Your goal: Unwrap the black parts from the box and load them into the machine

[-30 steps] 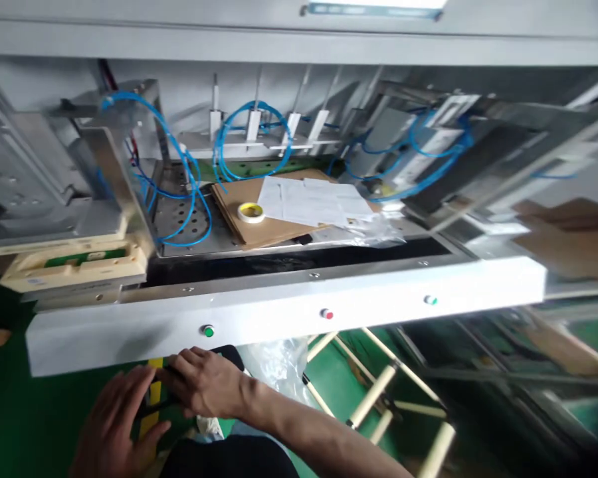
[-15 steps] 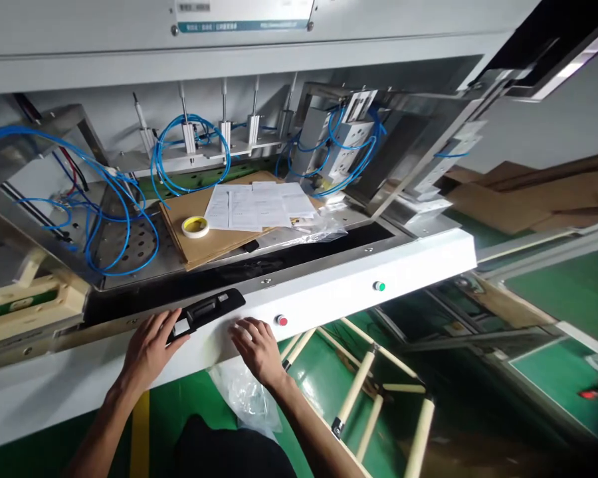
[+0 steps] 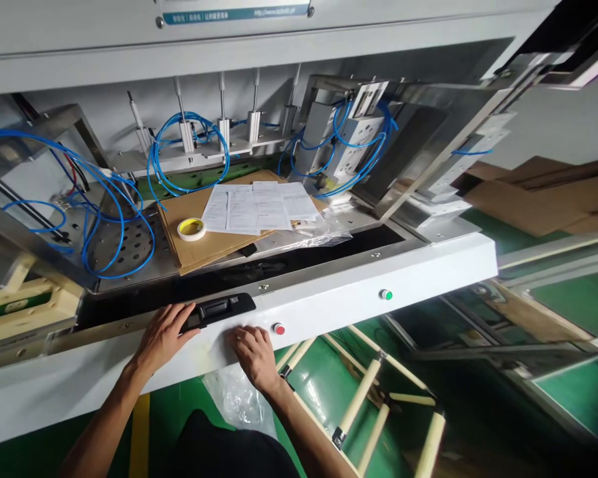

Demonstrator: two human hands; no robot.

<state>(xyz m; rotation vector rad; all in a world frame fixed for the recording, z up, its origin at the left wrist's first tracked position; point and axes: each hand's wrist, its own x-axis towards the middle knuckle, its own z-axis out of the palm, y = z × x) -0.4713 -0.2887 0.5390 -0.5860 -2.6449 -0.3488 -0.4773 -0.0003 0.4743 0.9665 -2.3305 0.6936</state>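
A long black plastic switch panel point(image 3: 225, 307), with a recessed pocket and a small switch near its right end, lies along the edge of the white machine front. My left hand point(image 3: 167, 332) has its fingers over the panel's left end and its thumb along the near side, gripping it; that end is hidden under the fingers. To the right of it, my right hand point(image 3: 254, 355) rests with loosely bent fingers on the white front ledge point(image 3: 323, 310). Nothing shows in the right hand, which sits just below and apart from the panel. A red button point(image 3: 279, 328) is beside its fingers.
Behind the ledge lie cardboard sheets point(image 3: 194, 255), printed papers point(image 3: 259, 209) and a tape roll point(image 3: 191, 230). Blue air hoses point(image 3: 152, 159) loop among metal cylinders. A green button point(image 3: 386, 295) sits farther right. Below are a plastic bag point(image 3: 244, 401) and a tube frame point(image 3: 361, 398).
My left hand has shifted right, and the black panel with it, slightly closer to the red button. The right hand stays almost in place. The view has turned a little.
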